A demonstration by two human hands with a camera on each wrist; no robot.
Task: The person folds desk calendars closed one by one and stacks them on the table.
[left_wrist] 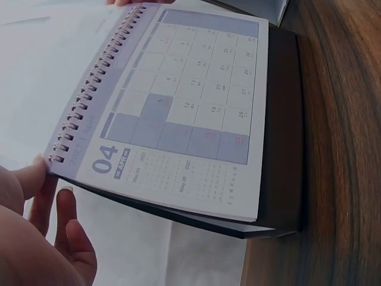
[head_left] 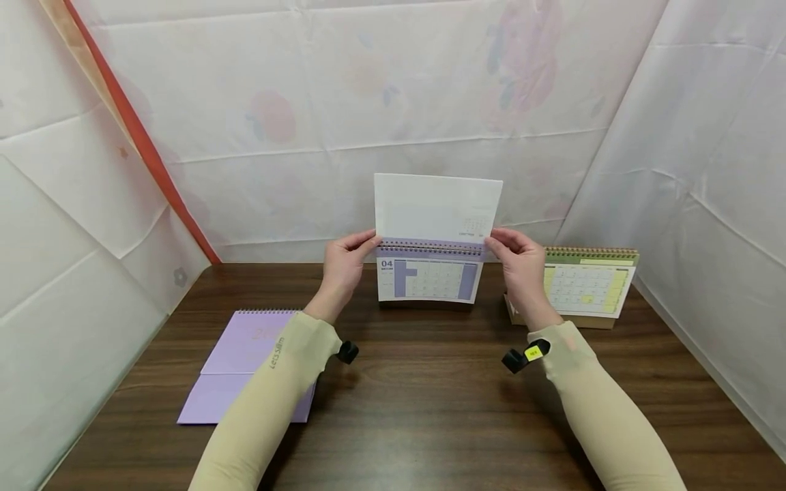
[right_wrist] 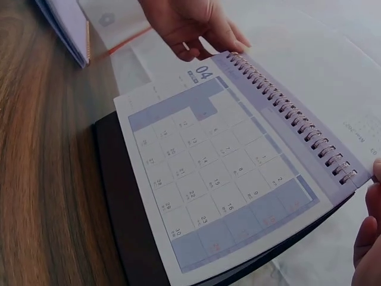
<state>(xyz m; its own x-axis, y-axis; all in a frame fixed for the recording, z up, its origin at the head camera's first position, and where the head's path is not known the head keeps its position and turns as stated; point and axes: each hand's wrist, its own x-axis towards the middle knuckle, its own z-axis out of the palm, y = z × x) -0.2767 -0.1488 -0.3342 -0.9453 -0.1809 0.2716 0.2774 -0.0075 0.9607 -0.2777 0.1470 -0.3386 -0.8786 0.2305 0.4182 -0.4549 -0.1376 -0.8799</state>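
Note:
A spiral-bound desk calendar (head_left: pixel 432 281) stands at the back middle of the table, its purple April page facing me. One white page (head_left: pixel 430 204) stands up above the wire spiral (right_wrist: pixel 286 107). My left hand (head_left: pixel 342 269) pinches the calendar's left edge at the spiral, the thumb in front; in the left wrist view its other fingers (left_wrist: pixel 66 205) curl behind. At the opposite end of the spiral, my right hand (head_left: pixel 522 269) grips the right edge between thumb and fingers. A dark base (left_wrist: pixel 286 131) shows under the pages.
To the left, a lavender spiral calendar (head_left: pixel 245 344) lies on the wooden table (head_left: pixel 417 423), partly under my left forearm. A green and yellow desk calendar (head_left: pixel 583 290) stands at the right, partly behind my right hand. White cloth (head_left: pixel 344 102) hangs behind and at both sides.

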